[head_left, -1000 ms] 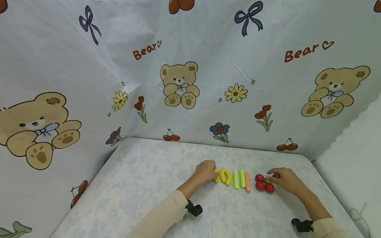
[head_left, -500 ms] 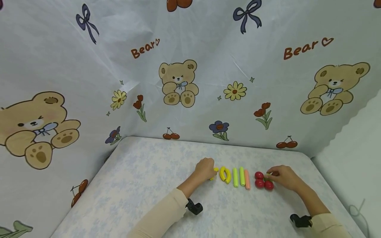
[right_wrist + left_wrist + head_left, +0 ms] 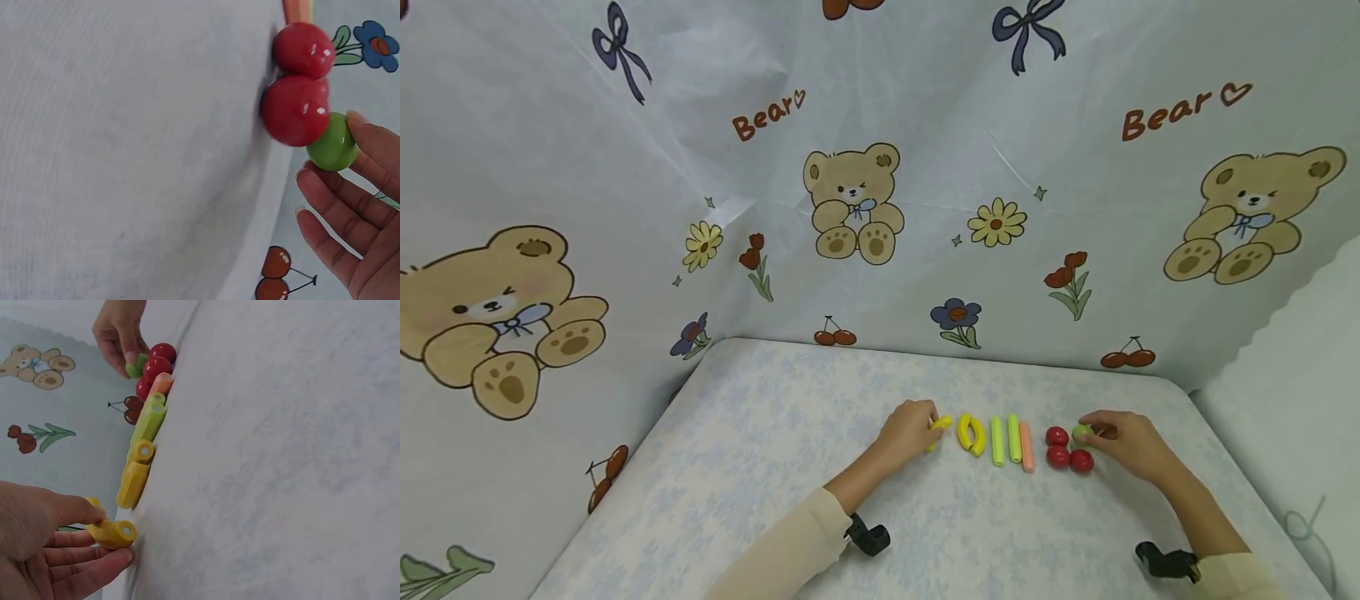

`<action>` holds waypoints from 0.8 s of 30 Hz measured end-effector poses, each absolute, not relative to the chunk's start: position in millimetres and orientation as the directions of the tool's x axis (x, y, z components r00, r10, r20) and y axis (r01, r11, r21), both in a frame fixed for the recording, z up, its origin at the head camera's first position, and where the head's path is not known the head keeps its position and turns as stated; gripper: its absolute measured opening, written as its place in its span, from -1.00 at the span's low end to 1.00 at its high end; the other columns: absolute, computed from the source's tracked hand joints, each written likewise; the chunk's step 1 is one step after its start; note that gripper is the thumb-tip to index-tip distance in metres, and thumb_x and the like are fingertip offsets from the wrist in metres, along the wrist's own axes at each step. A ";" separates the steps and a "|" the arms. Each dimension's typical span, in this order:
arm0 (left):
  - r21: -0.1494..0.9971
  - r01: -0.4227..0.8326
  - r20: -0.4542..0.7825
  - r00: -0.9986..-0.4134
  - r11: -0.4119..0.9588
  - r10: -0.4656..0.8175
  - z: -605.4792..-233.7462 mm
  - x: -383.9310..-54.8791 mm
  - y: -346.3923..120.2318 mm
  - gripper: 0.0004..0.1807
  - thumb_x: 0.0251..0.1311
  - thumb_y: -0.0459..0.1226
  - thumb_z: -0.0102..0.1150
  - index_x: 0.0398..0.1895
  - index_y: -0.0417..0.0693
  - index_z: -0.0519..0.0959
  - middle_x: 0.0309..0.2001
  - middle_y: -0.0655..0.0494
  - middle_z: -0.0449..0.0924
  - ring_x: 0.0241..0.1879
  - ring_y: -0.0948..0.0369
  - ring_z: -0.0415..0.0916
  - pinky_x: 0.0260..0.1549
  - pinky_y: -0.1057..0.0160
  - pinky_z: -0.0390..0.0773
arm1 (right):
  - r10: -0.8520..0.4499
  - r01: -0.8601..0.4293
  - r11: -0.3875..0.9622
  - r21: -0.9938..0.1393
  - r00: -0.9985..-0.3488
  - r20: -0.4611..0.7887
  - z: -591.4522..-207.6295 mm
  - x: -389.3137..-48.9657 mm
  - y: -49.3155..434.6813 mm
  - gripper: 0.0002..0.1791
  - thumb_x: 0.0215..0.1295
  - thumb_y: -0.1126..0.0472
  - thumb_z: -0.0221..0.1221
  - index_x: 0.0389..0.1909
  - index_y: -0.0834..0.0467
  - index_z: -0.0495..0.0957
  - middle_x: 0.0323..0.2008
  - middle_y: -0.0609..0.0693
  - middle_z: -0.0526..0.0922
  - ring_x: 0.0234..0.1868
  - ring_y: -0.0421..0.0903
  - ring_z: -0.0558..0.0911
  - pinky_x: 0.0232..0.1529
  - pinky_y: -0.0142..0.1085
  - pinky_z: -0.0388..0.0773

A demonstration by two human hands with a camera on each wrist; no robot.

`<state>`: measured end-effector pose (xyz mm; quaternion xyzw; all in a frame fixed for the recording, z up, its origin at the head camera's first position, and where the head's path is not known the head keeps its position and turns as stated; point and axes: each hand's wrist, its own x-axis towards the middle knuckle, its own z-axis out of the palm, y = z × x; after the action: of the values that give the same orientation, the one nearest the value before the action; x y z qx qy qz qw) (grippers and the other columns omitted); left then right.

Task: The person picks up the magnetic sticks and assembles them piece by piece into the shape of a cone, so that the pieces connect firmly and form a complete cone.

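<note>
My left hand (image 3: 908,435) pinches a small curved yellow toy banana (image 3: 114,534) between thumb and fingers, at the left end of a row of toys. A pale round spot shows on the banana's end. Two more yellow toy bananas (image 3: 971,435) lie just right of it, bowed away from each other. At the row's right end my right hand (image 3: 1126,442) holds a glossy green ball (image 3: 333,142) between thumb and fingers. Three red balls (image 3: 295,112) sit beside it, and the green one is at their far right corner. Fingers partly hide both held toys in the head view.
Between the bananas and the balls lie two light green sticks (image 3: 1006,440) and an orange stick (image 3: 1027,447), side by side. A pale mottled cloth covers the table (image 3: 760,467). Behind it hangs a sheet (image 3: 925,100) printed with bears.
The left hand has drawn its banana slightly left and tilted it out of its upright lie. The green ball has shifted a little away from me beside the red balls. The camera view has tilted slightly.
</note>
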<state>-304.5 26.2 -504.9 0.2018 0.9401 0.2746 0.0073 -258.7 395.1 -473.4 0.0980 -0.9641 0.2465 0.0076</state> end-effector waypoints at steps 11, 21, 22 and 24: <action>0.612 0.449 0.149 -0.874 0.651 0.462 -509.1 -280.3 2.8 -0.85 0.27 -0.19 0.40 -0.21 -0.01 0.65 -0.51 0.34 0.57 -0.63 0.41 0.43 -0.63 0.42 0.45 | -0.192 -0.247 0.813 -0.527 -0.969 0.158 -460.9 -232.1 353.8 -0.62 0.25 0.19 0.41 0.05 0.24 0.68 -0.11 0.11 0.75 -0.20 0.02 0.73 -0.33 -0.25 0.69; 0.733 0.433 0.138 -0.850 0.525 0.508 -515.9 -257.5 -23.6 -0.80 0.31 -0.25 0.35 -0.04 -0.04 0.67 -0.43 0.32 0.61 -0.62 0.42 0.49 -0.62 0.40 0.52 | -0.288 -0.363 0.734 -0.574 -0.932 0.221 -460.3 -213.3 299.2 -0.62 0.14 0.27 0.47 0.01 0.17 0.71 -0.18 -0.05 0.73 -0.28 -0.18 0.69 -0.28 -0.35 0.66; 0.747 0.426 0.131 -0.848 0.511 0.514 -516.6 -255.3 -25.7 -0.78 0.31 -0.26 0.34 0.00 -0.05 0.67 -0.43 0.32 0.61 -0.64 0.41 0.50 -0.63 0.39 0.53 | -0.298 -0.368 0.717 -0.593 -0.930 0.217 -460.9 -212.2 293.8 -0.63 0.14 0.28 0.47 0.00 0.16 0.71 -0.18 -0.05 0.73 -0.27 -0.18 0.70 -0.26 -0.34 0.67; 0.778 0.400 0.110 -0.847 0.485 0.521 -517.4 -251.1 -29.6 -0.75 0.32 -0.29 0.33 0.04 -0.07 0.68 -0.43 0.31 0.62 -0.68 0.36 0.53 -0.64 0.37 0.55 | -0.317 -0.370 0.686 -0.626 -0.927 0.200 -462.0 -210.2 283.8 -0.64 0.14 0.28 0.47 -0.01 0.16 0.72 -0.18 -0.07 0.73 -0.26 -0.17 0.70 -0.23 -0.32 0.67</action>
<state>-251.1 -29.6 -517.4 0.2679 0.8589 0.4307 0.0704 -210.2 283.8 -462.0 0.1872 -0.9174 0.3491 0.0379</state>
